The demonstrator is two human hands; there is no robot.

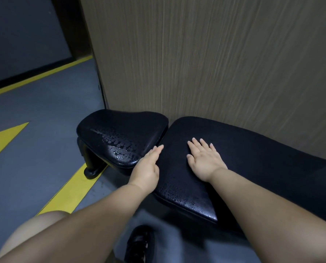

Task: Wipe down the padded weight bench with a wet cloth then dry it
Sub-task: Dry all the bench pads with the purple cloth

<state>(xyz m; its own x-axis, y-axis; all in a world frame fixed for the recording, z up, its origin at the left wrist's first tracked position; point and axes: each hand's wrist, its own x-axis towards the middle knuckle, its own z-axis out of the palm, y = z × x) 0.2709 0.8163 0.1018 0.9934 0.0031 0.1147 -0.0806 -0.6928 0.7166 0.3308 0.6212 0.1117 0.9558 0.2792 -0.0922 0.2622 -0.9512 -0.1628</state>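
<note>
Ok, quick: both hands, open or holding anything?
Left hand: open, fingers straight at the gap between seat pad and back pad, holding nothing.
Right hand: open, palm flat on the back pad, holding nothing.

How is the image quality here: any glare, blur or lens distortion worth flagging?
Head view: dim light, black pads lose detail; glare picks out water beads on the seat pad and on the long pad at its near corner. Head view: wide-angle stretch tilts the wood wall; the left hand and right hand look sharp, the shoe below soft.
</note>
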